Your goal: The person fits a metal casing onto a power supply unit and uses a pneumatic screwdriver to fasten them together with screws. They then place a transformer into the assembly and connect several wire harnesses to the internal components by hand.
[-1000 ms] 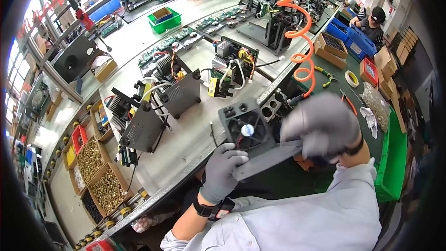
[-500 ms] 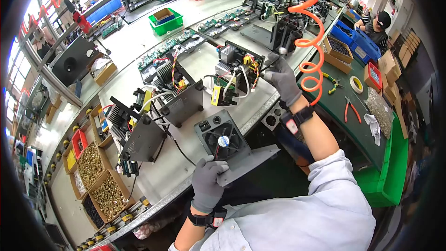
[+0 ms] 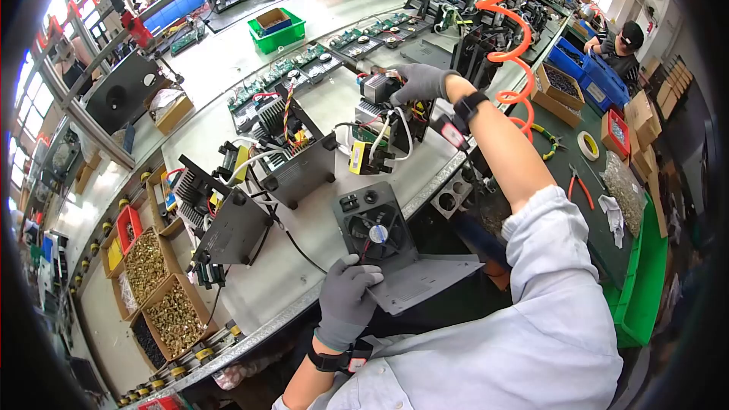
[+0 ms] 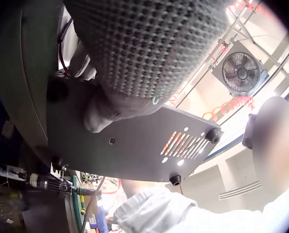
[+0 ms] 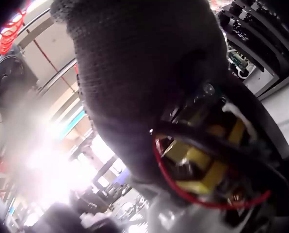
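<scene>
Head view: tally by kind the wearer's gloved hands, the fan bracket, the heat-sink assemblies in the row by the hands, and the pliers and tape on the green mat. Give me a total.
Gloved hands, left and right: 2
Fan bracket: 1
Heat-sink assemblies: 3
Pliers: 2
Tape roll: 1
Total: 9

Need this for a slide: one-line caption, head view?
Gloved left hand holds an L-shaped fan panel; gloved right hand reaches to an exposed electronics unit.

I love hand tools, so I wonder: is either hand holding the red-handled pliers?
No, the red-handled pliers lie on the dark green worktop, apart from the left hand and the right hand.
</scene>
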{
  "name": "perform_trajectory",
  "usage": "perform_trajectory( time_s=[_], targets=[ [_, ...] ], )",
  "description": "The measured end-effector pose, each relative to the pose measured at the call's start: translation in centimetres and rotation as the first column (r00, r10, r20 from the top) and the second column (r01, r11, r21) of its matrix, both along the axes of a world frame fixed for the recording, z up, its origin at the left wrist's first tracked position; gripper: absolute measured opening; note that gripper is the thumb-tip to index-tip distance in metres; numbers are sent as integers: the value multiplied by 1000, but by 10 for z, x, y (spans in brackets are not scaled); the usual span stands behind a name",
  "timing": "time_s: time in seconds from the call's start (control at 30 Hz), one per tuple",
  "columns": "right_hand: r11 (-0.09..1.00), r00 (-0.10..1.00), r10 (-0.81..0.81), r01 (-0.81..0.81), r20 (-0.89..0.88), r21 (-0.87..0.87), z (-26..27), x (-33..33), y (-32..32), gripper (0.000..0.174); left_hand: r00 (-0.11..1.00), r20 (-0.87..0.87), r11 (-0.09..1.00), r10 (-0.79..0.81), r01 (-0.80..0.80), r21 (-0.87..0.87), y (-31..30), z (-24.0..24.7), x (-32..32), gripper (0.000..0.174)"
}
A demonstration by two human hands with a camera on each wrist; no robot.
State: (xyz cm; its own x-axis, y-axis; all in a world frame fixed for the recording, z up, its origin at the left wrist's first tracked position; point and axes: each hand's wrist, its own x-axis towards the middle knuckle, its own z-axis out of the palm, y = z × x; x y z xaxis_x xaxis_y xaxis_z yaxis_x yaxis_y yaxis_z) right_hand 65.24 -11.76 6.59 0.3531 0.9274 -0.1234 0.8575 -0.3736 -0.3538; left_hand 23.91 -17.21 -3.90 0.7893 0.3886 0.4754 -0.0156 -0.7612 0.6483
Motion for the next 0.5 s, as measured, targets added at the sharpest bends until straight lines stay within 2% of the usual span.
perform_trajectory(
  time_s=[0.03,0.07,0.1,0.17,0.2,0.23,0.3,0.33,0.37,0.43,0.47,0.5],
  targets=[
    [998,997,0,-6,-82,-62,2,4,7,71,1000,0,1000,-11,11,8,-2,1,3,24],
    [994,989,-36,21,-142,-107,4,7,11,56,1000,-1,1000,-22,22,17,-5,3,6,24],
    [995,989,-31,16,-144,-102,5,5,12,56,1000,-3,1000,-17,17,21,-8,4,10,24],
    [993,998,-63,61,-24,-106,9,-1,12,49,1000,6,999,7,-7,54,-12,6,20,22],
    [997,997,-60,62,51,-36,10,-2,10,47,1000,19,999,-6,5,50,-12,8,28,20],
    [997,997,-60,62,55,-36,15,-1,10,47,1000,23,999,-6,4,50,-13,9,36,20],
    [992,986,-53,34,157,120,28,4,4,45,997,78,998,6,-11,62,-12,11,56,18],
    [990,965,-125,107,229,90,50,-5,-2,43,998,59,997,22,-26,70,-11,13,68,17],
    [982,950,-166,134,264,137,62,-2,-4,51,998,61,998,14,-18,67,-8,14,81,17],
    [950,938,-229,157,261,270,83,1,-12,47,998,34,998,59,-59,22,-1,13,110,16],
    [947,921,-259,184,290,264,93,2,-16,46,998,39,998,56,-56,21,4,11,126,16],
    [935,930,-289,222,229,278,95,8,-20,47,994,-10,995,104,-104,2,10,8,142,17]
  ],
)
